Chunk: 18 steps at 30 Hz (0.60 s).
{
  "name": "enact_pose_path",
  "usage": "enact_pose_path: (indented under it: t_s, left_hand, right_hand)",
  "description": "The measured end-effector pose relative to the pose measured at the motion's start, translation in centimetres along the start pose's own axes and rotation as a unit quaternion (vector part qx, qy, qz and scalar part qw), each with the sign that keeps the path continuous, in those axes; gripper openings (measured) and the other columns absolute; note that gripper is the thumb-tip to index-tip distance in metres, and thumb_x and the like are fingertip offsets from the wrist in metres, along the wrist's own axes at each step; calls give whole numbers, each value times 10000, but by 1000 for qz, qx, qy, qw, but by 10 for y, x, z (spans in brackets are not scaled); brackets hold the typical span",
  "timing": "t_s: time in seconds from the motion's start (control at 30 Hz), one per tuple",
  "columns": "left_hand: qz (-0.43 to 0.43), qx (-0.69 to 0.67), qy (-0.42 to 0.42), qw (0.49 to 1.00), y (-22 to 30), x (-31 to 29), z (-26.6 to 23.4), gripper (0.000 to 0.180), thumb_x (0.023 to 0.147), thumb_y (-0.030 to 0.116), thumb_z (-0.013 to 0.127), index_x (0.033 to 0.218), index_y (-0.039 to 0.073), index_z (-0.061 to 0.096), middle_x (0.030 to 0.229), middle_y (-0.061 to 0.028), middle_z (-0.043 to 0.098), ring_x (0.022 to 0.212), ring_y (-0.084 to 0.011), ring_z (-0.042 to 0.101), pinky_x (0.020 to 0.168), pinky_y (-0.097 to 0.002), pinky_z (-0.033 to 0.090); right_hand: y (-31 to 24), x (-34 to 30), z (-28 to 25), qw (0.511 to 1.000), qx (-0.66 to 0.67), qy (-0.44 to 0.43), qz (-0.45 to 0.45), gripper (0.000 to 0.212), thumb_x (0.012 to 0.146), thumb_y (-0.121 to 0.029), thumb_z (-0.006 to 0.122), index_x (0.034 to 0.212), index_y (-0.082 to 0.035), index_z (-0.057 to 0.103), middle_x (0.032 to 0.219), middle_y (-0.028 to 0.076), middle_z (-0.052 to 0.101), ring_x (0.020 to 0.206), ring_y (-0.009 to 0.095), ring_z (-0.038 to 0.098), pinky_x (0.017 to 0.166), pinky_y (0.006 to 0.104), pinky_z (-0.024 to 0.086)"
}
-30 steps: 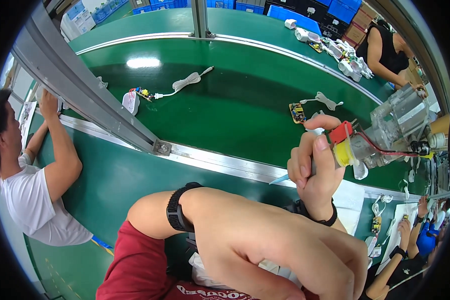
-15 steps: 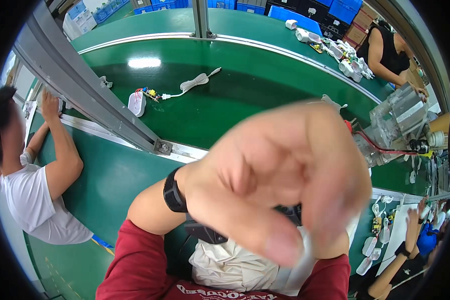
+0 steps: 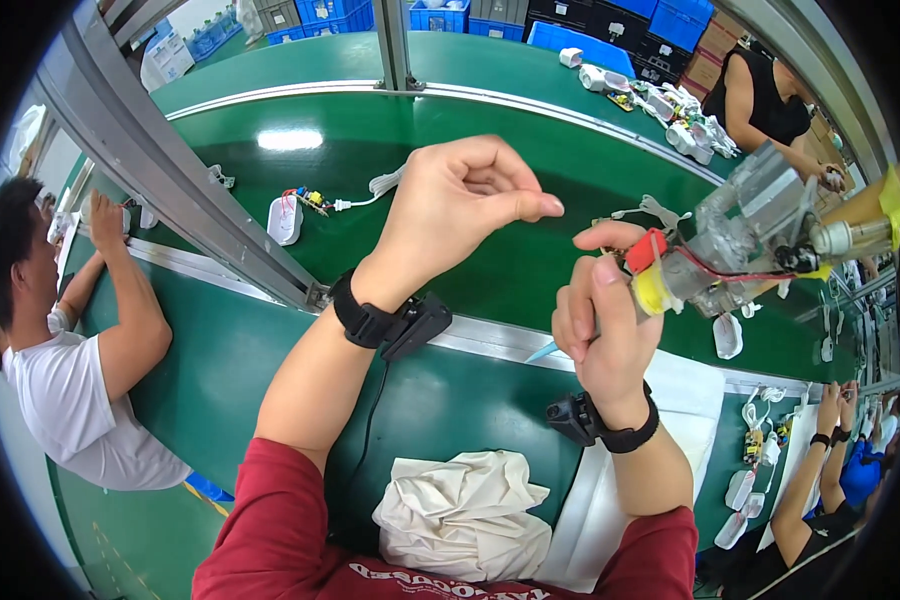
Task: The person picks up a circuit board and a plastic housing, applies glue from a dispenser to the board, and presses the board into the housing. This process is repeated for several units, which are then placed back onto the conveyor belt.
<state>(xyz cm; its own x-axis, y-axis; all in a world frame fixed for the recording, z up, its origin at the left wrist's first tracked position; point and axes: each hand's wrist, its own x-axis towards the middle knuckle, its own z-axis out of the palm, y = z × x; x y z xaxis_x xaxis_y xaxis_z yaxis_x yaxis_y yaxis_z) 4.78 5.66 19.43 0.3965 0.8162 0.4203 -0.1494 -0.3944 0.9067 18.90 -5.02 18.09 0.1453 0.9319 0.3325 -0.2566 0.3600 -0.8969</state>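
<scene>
My left hand (image 3: pixel 470 205) is raised over the green belt, its fingers curled and its thumb brought up to the index finger. Anything between those fingertips is too small or hidden to name. To its right, my right hand (image 3: pixel 610 325) is closed around a thin light-blue pointed tool (image 3: pixel 543 352), whose tip sticks out below the fingers. Its thumb and index finger are beside a clear plastic device (image 3: pixel 750 230) with a red part, red wires and a yellow-taped end. That device overlaps the hand, so I cannot tell whether they touch.
A crumpled off-white cloth (image 3: pixel 460 515) lies before me. On the belt (image 3: pixel 270 170) are an open white casing (image 3: pixel 285 220), a small circuit board (image 3: pixel 313 200) and a coiled white cable (image 3: pixel 385 182). A metal post (image 3: pixel 185 165) stands left. Co-workers sit at left, far right and near right.
My left hand, blurred and large close to the camera, has moved down and away over the belt. My right hand, mostly hidden before, now shows with the blue tool.
</scene>
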Motion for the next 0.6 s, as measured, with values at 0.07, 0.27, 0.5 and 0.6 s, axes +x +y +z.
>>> enact_pose_path:
  t_s: [0.07, 0.27, 0.5, 0.6]
  left_hand:
    - [7, 36, -6, 999, 8, -4, 2, 141, 777, 63, 749, 775, -14, 631, 701, -39, 680, 628, -50, 617, 572, -194, 480]
    - [36, 201, 32, 979, -1, -15, -10, 201, 866, 144, 660, 730, 8, 605, 656, -72, 651, 579, -160, 635, 528, -261, 478]
    - [38, 669, 1, 742, -9, -33, -60, 218, 952, 231, 523, 867, 38, 579, 574, -117, 566, 549, -313, 601, 500, -370, 463]
    - [-53, 703, -61, 706, -8, -35, -67, 158, 918, 194, 549, 998, 60, 574, 718, -104, 629, 722, -269, 653, 629, -410, 488]
  right_hand:
    - [-3, -1, -2, 1000, -1, -5, 4, 231, 971, -217, 436, 1099, -25, 449, 514, -16, 341, 345, 53, 283, 330, 215, 229]
    - [-12, -6, -6, 1000, 14, -7, 9, 226, 967, -203, 437, 1101, -21, 448, 514, -15, 344, 355, 51, 288, 337, 215, 239]
    - [-27, -12, -3, 1000, 10, -9, 18, 210, 958, -178, 436, 1089, -14, 453, 517, -18, 342, 368, 48, 298, 343, 217, 248]
    - [-30, -14, -4, 1000, 15, -9, 18, 206, 956, -173, 437, 1085, -14, 456, 518, -18, 345, 368, 48, 299, 343, 218, 250]
